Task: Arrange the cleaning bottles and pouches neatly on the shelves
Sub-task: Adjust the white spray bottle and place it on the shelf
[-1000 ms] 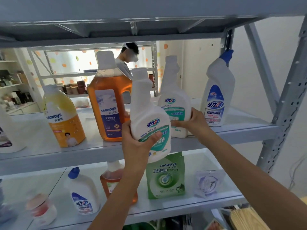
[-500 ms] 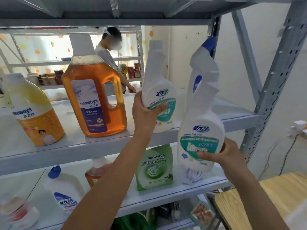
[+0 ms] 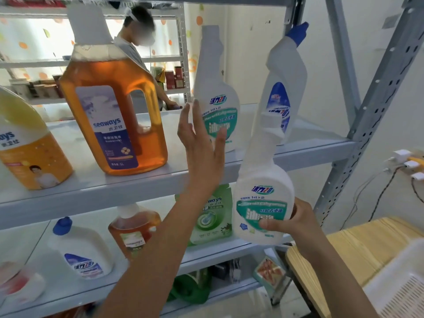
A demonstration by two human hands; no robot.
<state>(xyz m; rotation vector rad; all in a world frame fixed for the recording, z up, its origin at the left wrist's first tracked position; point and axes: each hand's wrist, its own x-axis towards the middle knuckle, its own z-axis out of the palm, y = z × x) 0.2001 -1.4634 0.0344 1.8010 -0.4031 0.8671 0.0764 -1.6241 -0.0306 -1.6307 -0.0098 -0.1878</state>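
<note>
Shelf bottle — left hand now off

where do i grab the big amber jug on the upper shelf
Take the tall amber plastic jug by its moulded loop handle on its right edge, coming from the front right, fingers through the opening. The body looks too broad for one hand, and the jug stands upright with the handle clear of the white spray bottle beside it.

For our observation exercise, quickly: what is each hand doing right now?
Left hand: open, fingers straight, in front of the shelf bottle.
Right hand: holding a white bottle by its base.
</note>
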